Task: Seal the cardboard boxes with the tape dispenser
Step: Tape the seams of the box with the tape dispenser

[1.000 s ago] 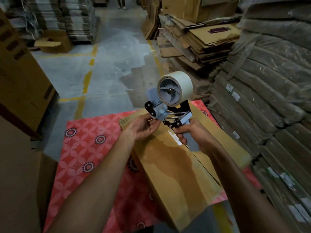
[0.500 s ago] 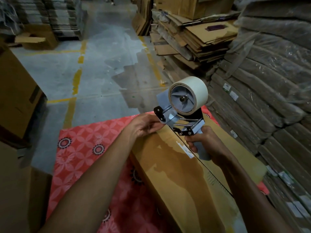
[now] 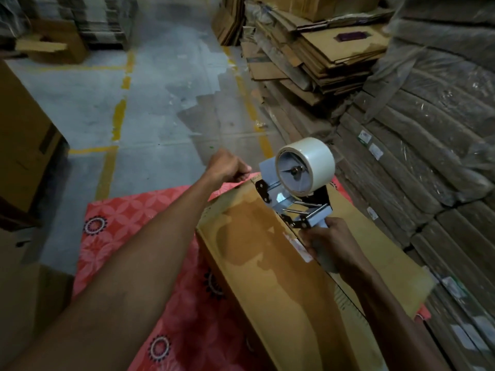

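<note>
A long brown cardboard box (image 3: 267, 263) lies on a red patterned mat, its top flaps meeting in a seam down the middle. My right hand (image 3: 332, 245) grips the grey handle of the tape dispenser (image 3: 297, 194), whose white tape roll (image 3: 308, 163) stands above the box's far end. The dispenser's front sits on the seam near the far edge. My left hand (image 3: 227, 167) is curled over the box's far left corner, fingers bent down past the edge; what they pinch is hidden.
The red mat (image 3: 128, 236) covers the floor under the box. Stacked flat cardboard (image 3: 321, 57) and wrapped bundles (image 3: 428, 156) rise close on the right. Brown boxes (image 3: 21, 145) stand at the left. Grey concrete floor with yellow lines (image 3: 117, 119) stretches ahead.
The dispenser has moved forward to the box's far end. My left hand has slid from beside the dispenser's front to the far left corner and curled over the edge.
</note>
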Demonstrator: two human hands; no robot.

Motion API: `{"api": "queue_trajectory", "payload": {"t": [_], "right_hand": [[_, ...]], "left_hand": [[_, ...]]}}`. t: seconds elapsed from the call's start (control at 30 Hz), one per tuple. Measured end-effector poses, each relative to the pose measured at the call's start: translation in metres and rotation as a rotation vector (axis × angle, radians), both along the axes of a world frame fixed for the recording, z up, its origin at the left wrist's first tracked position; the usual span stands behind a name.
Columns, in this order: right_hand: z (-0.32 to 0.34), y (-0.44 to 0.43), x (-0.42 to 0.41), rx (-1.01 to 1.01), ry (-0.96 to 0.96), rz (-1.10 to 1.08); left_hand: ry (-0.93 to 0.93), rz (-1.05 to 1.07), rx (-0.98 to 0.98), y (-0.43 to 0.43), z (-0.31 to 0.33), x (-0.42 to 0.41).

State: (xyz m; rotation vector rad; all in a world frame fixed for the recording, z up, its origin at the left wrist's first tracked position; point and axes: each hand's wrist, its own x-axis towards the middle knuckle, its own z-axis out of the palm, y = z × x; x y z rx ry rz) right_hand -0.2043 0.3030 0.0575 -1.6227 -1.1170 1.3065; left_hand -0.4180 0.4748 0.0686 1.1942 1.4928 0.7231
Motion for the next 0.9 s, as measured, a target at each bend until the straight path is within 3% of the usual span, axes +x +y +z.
{"api": "queue_trajectory", "payload": {"t": [0.13,0.23,0.53,0.63,0.7,0.8,0.9], "right_hand": [[-0.007,0.008,-0.005,-0.014,0.001,-0.006],[-0.010,0.010,-0.008,-0.040,-0.038,-0.011],[-0.005,0.011,-0.012,-0.078,-0.131,-0.046],[-0.002,0.012,-0.012,-0.090,-0.131,-0.061],[-0.002,0.013,-0.010,-0.089,-0.154,-0.058],[0.000,0.013,-0.006,-0.083,-0.199,-0.017],[0.001,0.015,-0.003,-0.076,-0.235,0.044]], "left_hand": [[0.043,0.035,0.068,0.001,-0.025,0.003],[0.176,0.057,0.113,0.001,-0.031,0.005],[0.412,-0.023,0.090,0.002,-0.049,0.005],[0.549,0.018,0.252,-0.006,-0.051,0.011],[0.627,-0.034,0.333,-0.009,-0.058,0.015],[0.619,-0.144,0.308,-0.009,-0.064,0.015],[0.745,-0.348,0.298,-0.011,-0.063,0.014]]}}
